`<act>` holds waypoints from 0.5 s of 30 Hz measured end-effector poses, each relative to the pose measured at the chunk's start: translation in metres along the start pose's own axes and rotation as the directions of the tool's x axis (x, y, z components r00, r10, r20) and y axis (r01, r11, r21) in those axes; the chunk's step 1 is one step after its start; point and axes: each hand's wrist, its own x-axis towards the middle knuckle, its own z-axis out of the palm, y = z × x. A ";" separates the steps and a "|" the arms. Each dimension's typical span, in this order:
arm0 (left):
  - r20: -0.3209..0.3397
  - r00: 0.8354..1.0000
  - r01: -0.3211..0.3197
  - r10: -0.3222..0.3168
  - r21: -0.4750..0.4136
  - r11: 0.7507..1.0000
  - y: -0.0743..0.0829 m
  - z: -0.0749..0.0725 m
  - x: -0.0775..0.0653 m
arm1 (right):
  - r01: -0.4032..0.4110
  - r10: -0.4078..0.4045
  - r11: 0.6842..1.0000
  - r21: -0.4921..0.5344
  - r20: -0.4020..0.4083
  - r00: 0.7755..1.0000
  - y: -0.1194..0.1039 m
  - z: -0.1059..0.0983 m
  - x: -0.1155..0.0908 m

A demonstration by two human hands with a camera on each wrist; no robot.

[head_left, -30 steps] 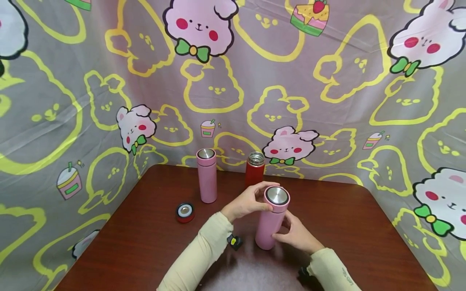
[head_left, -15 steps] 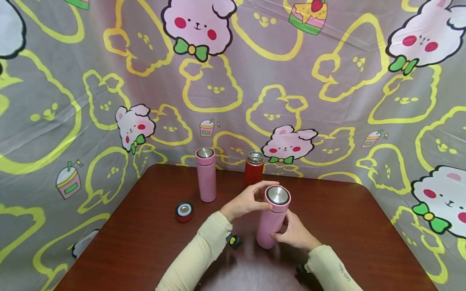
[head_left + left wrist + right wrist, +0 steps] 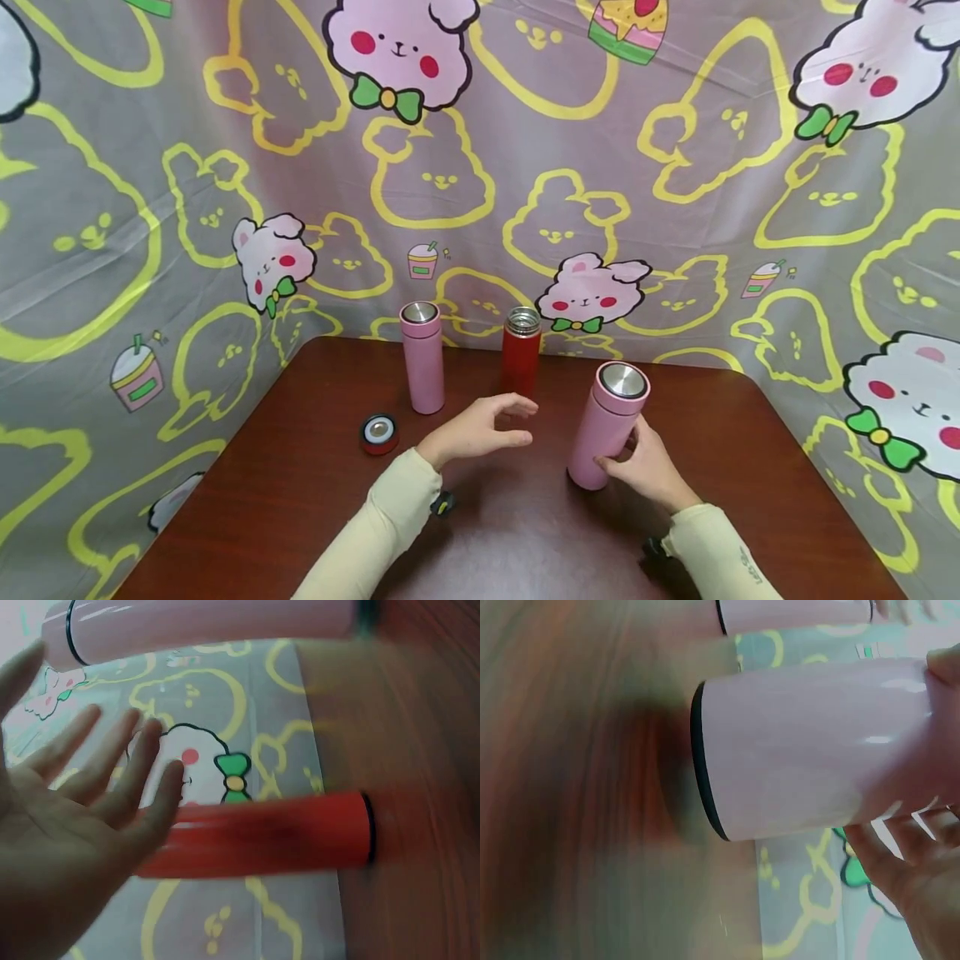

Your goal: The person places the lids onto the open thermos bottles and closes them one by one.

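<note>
My right hand [image 3: 654,473] grips a pink thermos [image 3: 600,433] by its lower body, thumb on the near side. The thermos leans slightly, its steel-topped lid on; whether its base touches the table I cannot tell. In the right wrist view its black-rimmed base [image 3: 702,761] shows. My left hand [image 3: 476,429] hovers apart from it, fingers extended and holding nothing. Just beyond that hand stands a red thermos [image 3: 521,358] without a lid, its steel mouth showing. A second pink thermos [image 3: 424,371], lidded, stands upright to the left.
A red-and-black lid [image 3: 379,433] lies upside down on the brown table [image 3: 300,500], left of the hands. A patterned cloth [image 3: 442,208] hangs behind and along both sides of the table.
My left hand has let go of the pink thermos's top and drawn back to the left. My right hand has moved the thermos to the right. The other things stay put.
</note>
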 end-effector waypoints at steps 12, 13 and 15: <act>0.020 0.994 0.082 -0.109 0.523 0.849 -0.014 -0.007 -0.042 | -0.136 0.106 0.977 -0.164 -0.177 0.979 0.060 -0.045 0.016; 0.018 0.994 0.082 -0.109 0.544 0.835 -0.015 -0.007 -0.044 | -0.151 0.115 0.972 -0.183 -0.193 0.974 0.062 -0.048 0.017; 0.014 0.993 0.088 -0.117 0.570 0.817 -0.018 -0.008 -0.050 | -0.175 0.126 0.962 -0.211 -0.228 0.966 0.067 -0.054 0.020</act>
